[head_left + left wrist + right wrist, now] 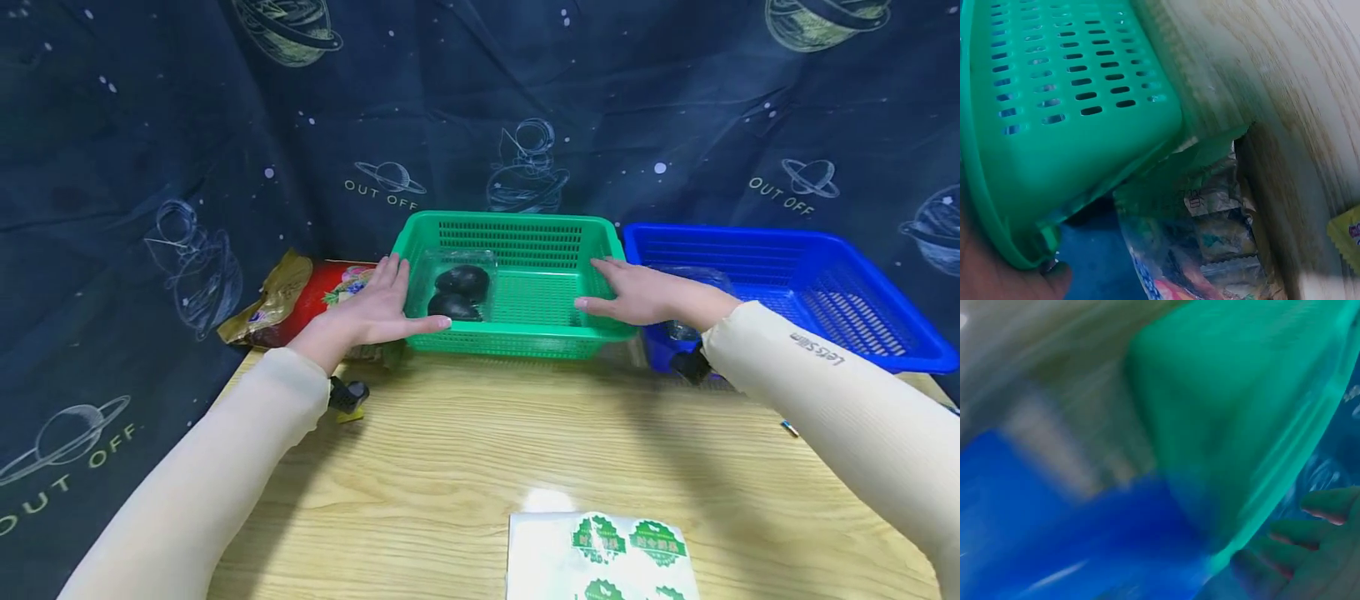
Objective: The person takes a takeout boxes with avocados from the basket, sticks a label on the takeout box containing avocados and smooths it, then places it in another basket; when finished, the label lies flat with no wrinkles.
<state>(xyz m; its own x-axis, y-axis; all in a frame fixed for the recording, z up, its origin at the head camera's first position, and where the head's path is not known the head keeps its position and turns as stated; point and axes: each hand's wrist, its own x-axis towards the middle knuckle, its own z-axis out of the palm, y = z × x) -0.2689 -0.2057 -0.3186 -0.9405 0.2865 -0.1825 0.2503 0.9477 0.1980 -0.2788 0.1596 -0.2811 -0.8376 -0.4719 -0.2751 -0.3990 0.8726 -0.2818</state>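
A green plastic basket (525, 329) stands at the back of the table, seen close up as a slotted green wall (1079, 81) in the left wrist view. In its left part lies a clear plastic box (491, 275) with two dark, rounded pieces (459, 283). My left hand (375, 304) lies along the basket's left end, fingers straight and thumb stretched over the front rim. At the opposite end my right hand (637, 292) reaches over the rim, thumb and fingers spread apart. Its fingers (1310, 537) show beside the green rim in the blurred right wrist view.
A blue basket (862, 242) adjoins on the right, with clear packaging inside. Left of the green basket lies an opened red and gold bag (300, 292) of wrapped pieces. A sheet of green round stickers (600, 554) lies at the front of the wooden table (450, 450).
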